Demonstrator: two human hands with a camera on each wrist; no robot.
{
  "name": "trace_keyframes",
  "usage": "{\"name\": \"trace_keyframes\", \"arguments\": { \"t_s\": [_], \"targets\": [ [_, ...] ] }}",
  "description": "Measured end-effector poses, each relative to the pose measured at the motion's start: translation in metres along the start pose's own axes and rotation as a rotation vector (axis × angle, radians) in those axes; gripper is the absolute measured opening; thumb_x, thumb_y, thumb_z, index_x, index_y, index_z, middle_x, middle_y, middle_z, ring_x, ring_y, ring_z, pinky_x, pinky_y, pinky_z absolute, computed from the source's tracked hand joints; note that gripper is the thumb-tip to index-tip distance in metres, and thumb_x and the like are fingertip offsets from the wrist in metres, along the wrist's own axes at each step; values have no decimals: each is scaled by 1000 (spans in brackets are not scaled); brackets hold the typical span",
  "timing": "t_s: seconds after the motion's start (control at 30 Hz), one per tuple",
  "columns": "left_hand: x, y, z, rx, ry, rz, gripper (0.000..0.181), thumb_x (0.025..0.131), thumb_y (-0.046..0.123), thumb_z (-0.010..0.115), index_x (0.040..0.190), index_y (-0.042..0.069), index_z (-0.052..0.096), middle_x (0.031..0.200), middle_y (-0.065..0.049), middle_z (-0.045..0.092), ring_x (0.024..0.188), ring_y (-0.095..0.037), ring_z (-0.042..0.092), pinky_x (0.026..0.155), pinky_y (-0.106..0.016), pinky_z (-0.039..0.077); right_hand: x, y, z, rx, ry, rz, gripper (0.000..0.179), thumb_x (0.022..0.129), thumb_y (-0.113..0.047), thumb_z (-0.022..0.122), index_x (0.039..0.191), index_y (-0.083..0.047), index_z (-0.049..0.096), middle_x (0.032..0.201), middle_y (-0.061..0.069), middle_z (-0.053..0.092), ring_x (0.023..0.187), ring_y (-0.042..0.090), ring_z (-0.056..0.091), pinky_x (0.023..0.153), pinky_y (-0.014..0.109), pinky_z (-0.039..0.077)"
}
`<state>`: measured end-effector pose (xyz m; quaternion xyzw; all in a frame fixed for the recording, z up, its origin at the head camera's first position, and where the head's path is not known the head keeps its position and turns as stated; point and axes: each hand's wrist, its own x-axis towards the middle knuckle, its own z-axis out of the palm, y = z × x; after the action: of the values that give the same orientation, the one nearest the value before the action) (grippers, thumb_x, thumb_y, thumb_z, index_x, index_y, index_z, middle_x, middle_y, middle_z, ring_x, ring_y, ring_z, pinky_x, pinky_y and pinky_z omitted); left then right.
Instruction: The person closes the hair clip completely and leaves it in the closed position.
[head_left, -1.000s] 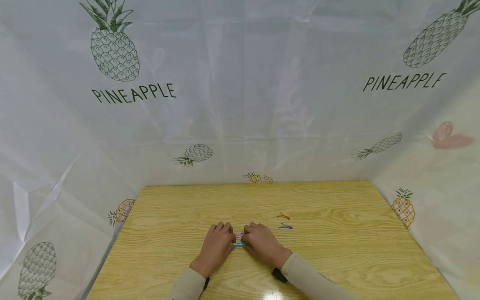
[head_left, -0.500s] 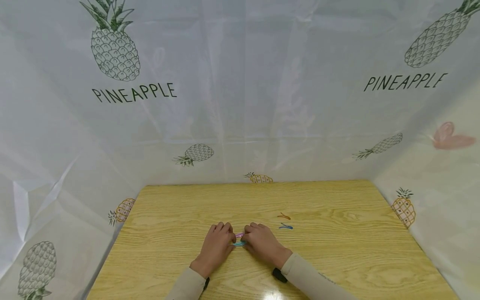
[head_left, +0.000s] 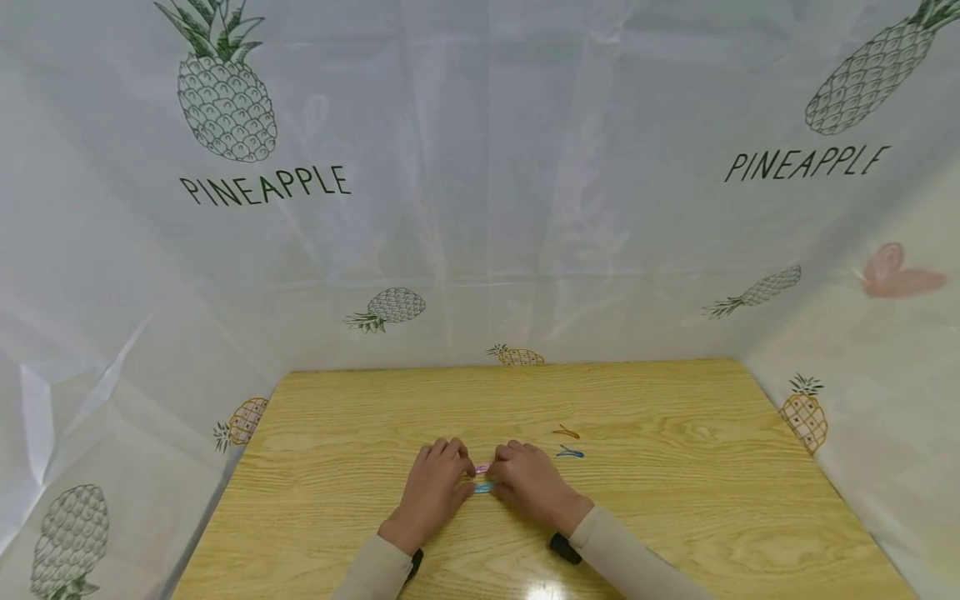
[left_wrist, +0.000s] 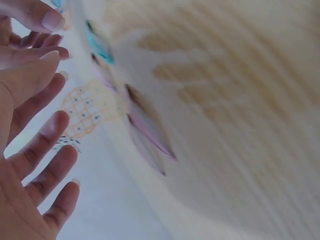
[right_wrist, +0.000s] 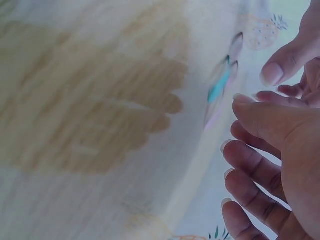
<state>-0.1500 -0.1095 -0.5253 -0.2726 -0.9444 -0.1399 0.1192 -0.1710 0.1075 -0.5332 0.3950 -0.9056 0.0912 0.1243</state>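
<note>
On the wooden table, a pink hair clip (head_left: 482, 469) and a turquoise hair clip (head_left: 483, 487) lie between my two hands, the pink one farther from me. My left hand (head_left: 435, 487) is at their left ends, my right hand (head_left: 534, 482) at their right ends. Both wrist views show the fingers relaxed and spread, pinching nothing. The turquoise clip (left_wrist: 100, 46) is blurred in the left wrist view. Seen from the right wrist, the turquoise clip (right_wrist: 220, 87) is apart from the fingertips. Whether any fingertip still touches a clip, I cannot tell.
An orange hair clip (head_left: 567, 432) and a blue hair clip (head_left: 570, 452) lie beyond my right hand. The wooden table (head_left: 675, 500) is enclosed by a pale pineapple-print sheet (head_left: 487, 208) at the back and sides.
Both hands have loosened from the pink and turquoise clips and shifted slightly away from me. More of each clip shows. The orange and blue clips lie as before.
</note>
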Motion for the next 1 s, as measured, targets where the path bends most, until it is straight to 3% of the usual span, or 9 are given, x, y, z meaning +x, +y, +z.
{"name": "trace_keyframes", "arguments": {
  "t_s": [0.33, 0.67, 1.0],
  "targets": [
    [21, 19, 1, -25, 4, 6, 14, 89, 34, 87, 92, 22, 79, 108, 7, 62, 98, -15, 54, 90, -37, 47, -10, 14, -13, -27, 78, 30, 18, 86, -24, 91, 100, -17, 83, 95, -6, 68, 86, 12, 63, 79, 29, 56],
    [42, 41, 16, -18, -27, -11, 14, 93, 36, 84, 96, 23, 80, 108, 6, 62, 101, -16, 55, 96, -39, 47, -27, 32, -22, -46, 157, 94, 22, 80, -19, 95, 96, -12, 82, 93, -3, 66, 81, 15, 61, 75, 30, 56],
    [61, 57, 29, -15, -14, -5, 16, 92, 37, 84, 99, 23, 79, 109, 6, 63, 101, -16, 56, 93, -36, 47, -50, 59, -21, -49, 242, 179, 28, 72, -15, 99, 93, -9, 81, 92, -1, 67, 81, 17, 64, 71, 31, 58]
  ]
}}
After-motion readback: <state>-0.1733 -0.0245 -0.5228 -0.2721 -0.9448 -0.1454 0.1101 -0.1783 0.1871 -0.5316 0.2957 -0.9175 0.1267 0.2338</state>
